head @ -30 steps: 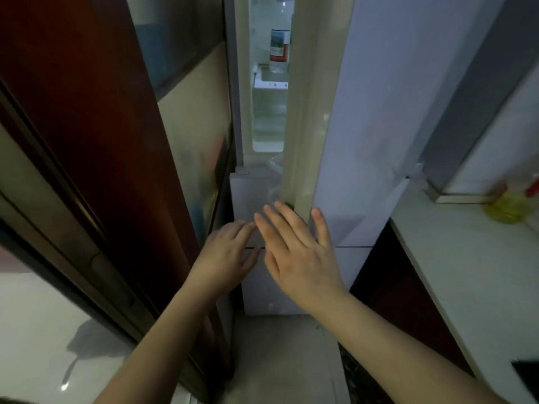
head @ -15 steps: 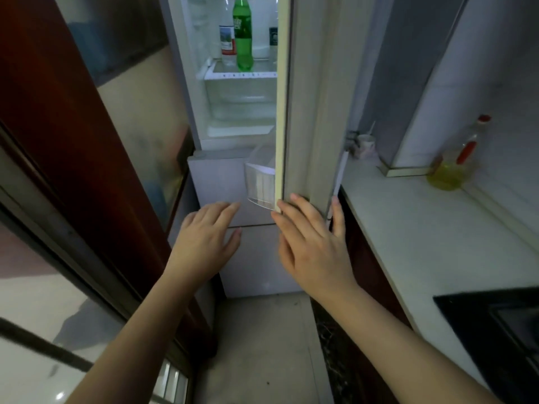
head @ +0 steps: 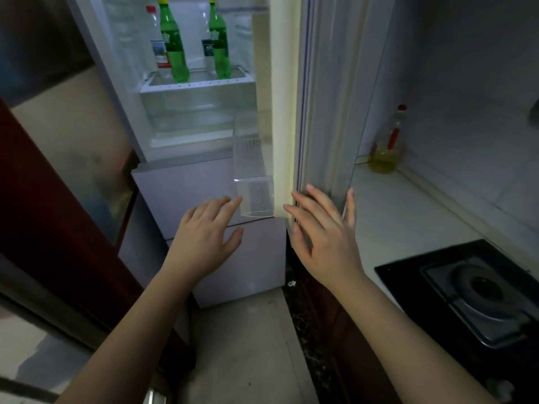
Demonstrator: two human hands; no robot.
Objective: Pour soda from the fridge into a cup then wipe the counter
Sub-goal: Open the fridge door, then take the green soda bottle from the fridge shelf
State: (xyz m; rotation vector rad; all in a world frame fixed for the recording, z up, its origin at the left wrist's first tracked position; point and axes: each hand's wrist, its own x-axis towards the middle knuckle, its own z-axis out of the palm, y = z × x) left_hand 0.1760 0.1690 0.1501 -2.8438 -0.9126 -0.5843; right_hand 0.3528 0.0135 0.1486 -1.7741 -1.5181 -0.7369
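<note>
A: So, where does the soda stand?
B: On the upper shelf (head: 198,84) inside the open fridge (head: 175,182). 2 green bottles stand upright there, the left green bottle (head: 172,45) nearer the front, the right green bottle (head: 219,42) toward the door side. A clear bottle with a red cap (head: 157,39) stands just behind the left one, and another clear bottle (head: 207,51) just beside the right one.
A: And the hands?
B: The right hand (head: 326,237) is spread open, fingers on the edge of the fridge door (head: 326,97), thumb on its outer side. The left hand (head: 204,237) is open too, fingers loosely spread, holding nothing, hanging in front of the lower drawers with its fingertips close to the clear door bin (head: 253,182).
A: What is on the bench (head: 408,217)?
B: A bottle of yellow liquid (head: 386,147) stands in the back corner, and a black stove (head: 478,290) sits at the near right, well apart from it
</note>
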